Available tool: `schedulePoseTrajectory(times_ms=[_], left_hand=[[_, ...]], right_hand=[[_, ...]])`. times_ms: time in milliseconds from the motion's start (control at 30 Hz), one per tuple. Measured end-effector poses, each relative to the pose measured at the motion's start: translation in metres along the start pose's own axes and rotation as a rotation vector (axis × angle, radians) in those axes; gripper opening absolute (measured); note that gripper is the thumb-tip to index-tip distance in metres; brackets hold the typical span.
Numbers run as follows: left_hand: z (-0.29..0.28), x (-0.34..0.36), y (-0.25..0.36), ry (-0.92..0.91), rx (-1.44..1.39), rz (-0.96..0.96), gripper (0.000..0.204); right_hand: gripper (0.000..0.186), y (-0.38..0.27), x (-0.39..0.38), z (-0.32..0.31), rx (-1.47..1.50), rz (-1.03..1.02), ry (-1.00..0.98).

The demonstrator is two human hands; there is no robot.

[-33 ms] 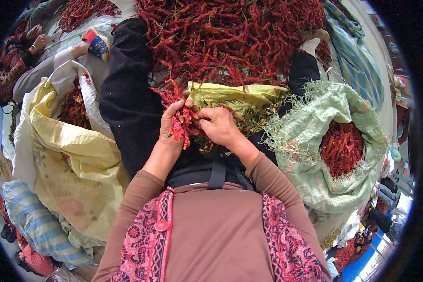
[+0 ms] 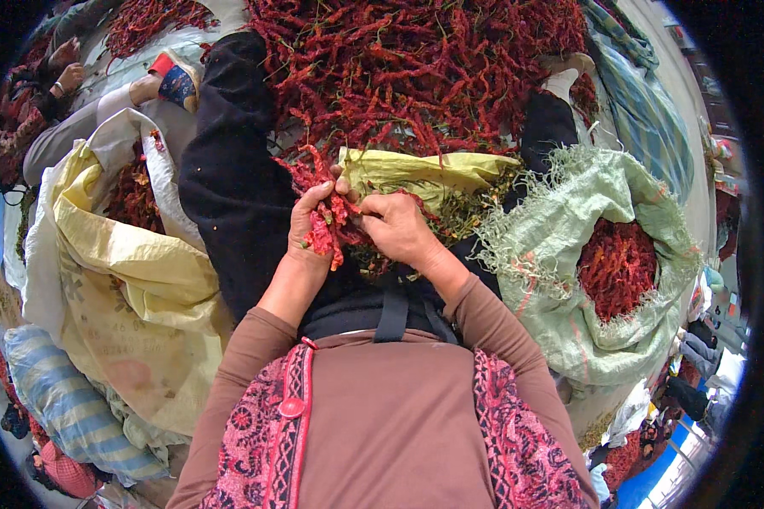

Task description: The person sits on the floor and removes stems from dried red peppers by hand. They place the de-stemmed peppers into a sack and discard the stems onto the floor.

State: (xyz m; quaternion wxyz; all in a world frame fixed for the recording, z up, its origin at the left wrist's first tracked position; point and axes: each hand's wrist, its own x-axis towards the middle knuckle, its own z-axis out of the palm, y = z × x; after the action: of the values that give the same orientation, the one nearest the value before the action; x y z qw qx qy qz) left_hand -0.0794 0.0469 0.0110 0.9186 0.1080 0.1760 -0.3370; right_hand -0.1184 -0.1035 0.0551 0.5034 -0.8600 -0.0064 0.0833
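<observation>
Between my knees, my left hand [image 2: 311, 222] is closed round a bunch of wrinkled, dried red chili peppers [image 2: 324, 237]. Some of them stick out above the thumb and others hang below it. My right hand [image 2: 401, 231] is closed too, its thumb and forefinger pinched together against the bunch's right side. What lies between those fingertips is hidden. Just beyond and under both hands spreads a yellow woven sack [image 2: 399, 174], with dry greenish stems and leaf bits [image 2: 475, 208] at its right.
A large heap of dried chilies [image 2: 416, 76] lies ahead between my feet. At my left stands a white-yellow sack [image 2: 136, 280], partly filled; at my right a frayed pale green sack [image 2: 560, 297] holds more chilies. Another person's hands [image 2: 66, 72] show at far left.
</observation>
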Motion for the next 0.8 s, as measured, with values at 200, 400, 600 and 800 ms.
schedulePoseTrajectory(times_ms=[200,400,600,800], left_hand=[[0.003,-0.006,-0.005,0.090,0.026,0.027,0.032],[0.001,-0.001,-0.009,0.109,0.035,-0.012,0.018],[-0.011,0.005,-0.001,-0.063,-0.050,-0.222,0.014],[0.002,0.003,-0.005,0.107,-0.104,-0.094,0.016]], right_hand=[[0.011,0.011,-0.008,-0.011,0.230,0.099,-0.163],[0.015,0.015,-0.003,0.003,0.083,0.135,-0.105],[0.012,0.022,-0.005,0.005,0.267,0.124,-0.201],[0.010,-0.039,-0.024,-0.015,0.649,0.086,-0.728]])
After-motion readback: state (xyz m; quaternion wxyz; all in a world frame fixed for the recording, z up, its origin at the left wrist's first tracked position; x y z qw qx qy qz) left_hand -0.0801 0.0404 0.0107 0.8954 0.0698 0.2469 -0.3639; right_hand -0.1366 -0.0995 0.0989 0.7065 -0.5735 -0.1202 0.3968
